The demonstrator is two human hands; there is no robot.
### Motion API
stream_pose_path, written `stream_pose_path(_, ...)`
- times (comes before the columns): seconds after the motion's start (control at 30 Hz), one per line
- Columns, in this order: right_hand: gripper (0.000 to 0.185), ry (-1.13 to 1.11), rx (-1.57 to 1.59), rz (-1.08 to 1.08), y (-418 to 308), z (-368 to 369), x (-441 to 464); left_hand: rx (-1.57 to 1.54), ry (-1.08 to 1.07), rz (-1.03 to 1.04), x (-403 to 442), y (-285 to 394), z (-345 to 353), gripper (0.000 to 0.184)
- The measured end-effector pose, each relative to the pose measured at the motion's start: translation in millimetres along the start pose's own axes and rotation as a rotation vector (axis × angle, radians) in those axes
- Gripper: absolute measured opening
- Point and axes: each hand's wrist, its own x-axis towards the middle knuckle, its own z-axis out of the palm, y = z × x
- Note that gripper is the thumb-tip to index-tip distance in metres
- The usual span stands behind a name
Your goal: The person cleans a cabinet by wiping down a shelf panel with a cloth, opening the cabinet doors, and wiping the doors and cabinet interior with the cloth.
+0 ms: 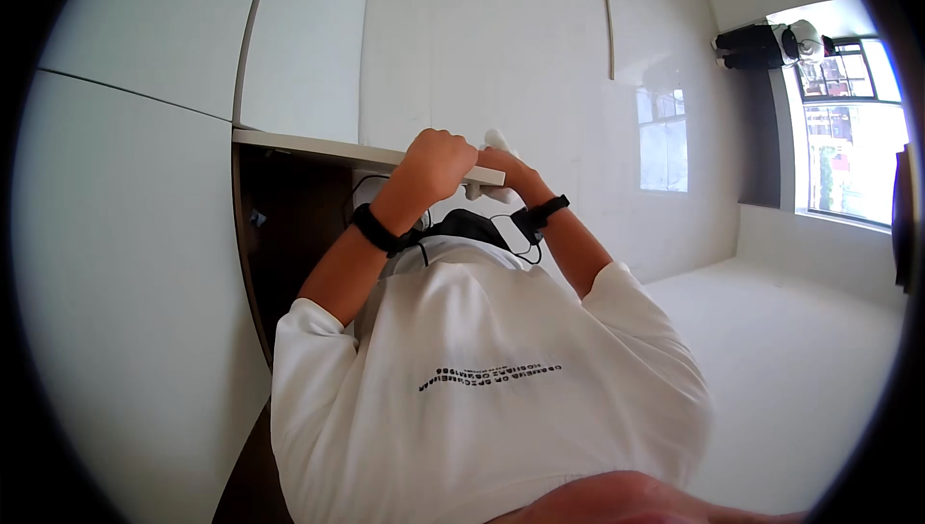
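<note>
An open cabinet door (337,148) stands out from the left, seen along its narrow pale edge. My left hand (441,164) is closed over the door near its free end, the fingers curled and partly hidden. At the door's outer corner my right hand (509,168) is closed on a white cloth (496,194). Bits of this cloth show on both sides of the door edge. Most of my right fingers are hidden behind the door and my left hand. Black bands circle both wrists.
Tall white cabinet panels (125,216) fill the left side, with a dark cabinet interior (289,206) beneath the open door. A pale glossy floor (540,52) stretches ahead. Another person (771,45) stands at the far right near a bright window (848,158).
</note>
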Motion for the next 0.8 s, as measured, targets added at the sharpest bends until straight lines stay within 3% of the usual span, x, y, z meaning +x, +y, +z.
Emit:
stream_pose_path(0.07, 0.016, 0.08, -0.009, -0.088, 37.6, 38.9, 13.6, -0.021, 0.012, -0.015, 1.2, 0.2, -0.8, 0.01)
stream_pose_path(0.1, 0.019, 0.132, 0.086, -0.047, 47.6, 54.3, 15.6, -0.029, 0.021, -0.021, 1.0, 0.5, -1.5, 0.01)
stream_pose_path(0.23, 0.017, 0.004, 0.085, 0.224, 15.7, 35.2, 6.7, -0.035, 0.015, -0.028, 2.0, 0.9, -3.7, 0.01)
stream_pose_path(0.43, 0.03, -0.013, 0.287, 0.068, -31.7, -31.3, -26.3, -0.01, 0.004, -0.024, -3.3, 3.4, -2.3, 0.009)
stream_pose_path(0.6, 0.044, 0.058, 0.475, 0.147, -104.7, -116.2, -68.8, -0.019, 0.016, -0.027, -2.6, 3.4, 0.5, 0.009)
stream_pose_path(0.8, 0.042, 0.038, 0.323, 0.087, -89.0, -97.3, -53.4, -0.023, 0.054, 0.03, -3.3, 0.8, 0.3, 0.011)
